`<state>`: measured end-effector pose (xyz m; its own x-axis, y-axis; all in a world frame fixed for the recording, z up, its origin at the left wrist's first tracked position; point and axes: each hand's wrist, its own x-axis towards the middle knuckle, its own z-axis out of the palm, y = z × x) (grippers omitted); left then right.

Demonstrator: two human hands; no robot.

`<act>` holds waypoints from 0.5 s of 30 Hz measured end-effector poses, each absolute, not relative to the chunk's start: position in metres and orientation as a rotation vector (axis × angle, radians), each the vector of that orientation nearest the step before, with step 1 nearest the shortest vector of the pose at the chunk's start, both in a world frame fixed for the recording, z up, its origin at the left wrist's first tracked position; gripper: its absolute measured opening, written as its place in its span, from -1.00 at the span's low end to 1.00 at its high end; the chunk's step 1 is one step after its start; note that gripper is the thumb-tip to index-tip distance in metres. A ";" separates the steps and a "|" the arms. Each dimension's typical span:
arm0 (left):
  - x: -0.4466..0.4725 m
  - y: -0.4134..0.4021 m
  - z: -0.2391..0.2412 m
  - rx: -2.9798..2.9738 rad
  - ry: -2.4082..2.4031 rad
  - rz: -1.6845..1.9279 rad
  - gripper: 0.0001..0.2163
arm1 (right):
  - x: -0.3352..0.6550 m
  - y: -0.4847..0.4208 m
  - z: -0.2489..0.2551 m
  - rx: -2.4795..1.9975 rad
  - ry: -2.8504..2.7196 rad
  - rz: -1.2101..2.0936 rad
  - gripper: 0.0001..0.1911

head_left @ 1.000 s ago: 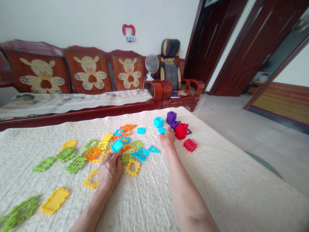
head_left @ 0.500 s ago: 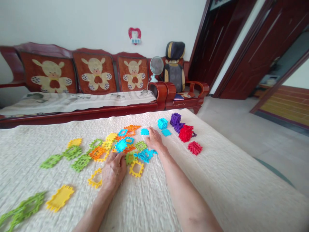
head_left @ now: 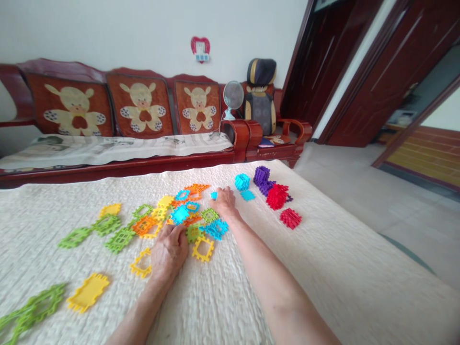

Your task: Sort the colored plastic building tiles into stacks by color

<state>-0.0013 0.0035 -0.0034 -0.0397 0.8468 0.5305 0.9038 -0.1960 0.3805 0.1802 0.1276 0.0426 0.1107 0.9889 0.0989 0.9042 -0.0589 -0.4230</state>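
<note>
My right hand (head_left: 224, 200) is over the far middle of the cloth, fingers bent and closed on a blue toothed building tile (head_left: 214, 195) that is mostly covered. My left hand (head_left: 170, 247) rests at the near side of a loose pile, its fingers curled under; whatever they hold is hidden. Beside it lie a yellow frame tile (head_left: 141, 263) and a yellow window tile (head_left: 203, 249). In the pile are a flat blue tile (head_left: 179, 214), orange tiles (head_left: 144, 225) and green tiles (head_left: 209, 215). Some blue joined pieces (head_left: 215, 230) lie below my right wrist.
At the far right sit a blue cube (head_left: 242, 182), a flat blue tile (head_left: 247, 195), purple pieces (head_left: 261, 176) and red stacks (head_left: 277, 197). Green pieces (head_left: 39, 304) and a yellow tile (head_left: 88, 292) lie near left. A wooden sofa (head_left: 143, 163) stands behind the cloth-covered table (head_left: 316, 268).
My right hand has shifted slightly left and closed further over the blue tile, which now shows less. My left hand stays nearly where it was.
</note>
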 end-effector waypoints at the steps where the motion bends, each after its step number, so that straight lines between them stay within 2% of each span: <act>1: -0.001 0.004 -0.003 -2.120 -1.938 -1.056 -0.78 | 0.186 0.126 0.040 -1.965 -1.845 0.298 -0.62; 7: 0.000 0.003 0.000 -2.117 -1.977 -1.010 -0.77 | 0.240 0.110 0.018 -1.645 -1.617 0.060 -0.60; 15: 0.000 0.001 0.002 -2.140 -2.023 -0.973 -0.76 | 0.284 0.111 0.014 -1.826 -1.390 -0.003 -0.52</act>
<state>0.0005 0.0008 0.0015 -0.0472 0.8871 0.4592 0.9126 -0.1486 0.3809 0.2844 0.1111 0.0144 0.3902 0.8001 0.4556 0.8023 -0.0527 -0.5946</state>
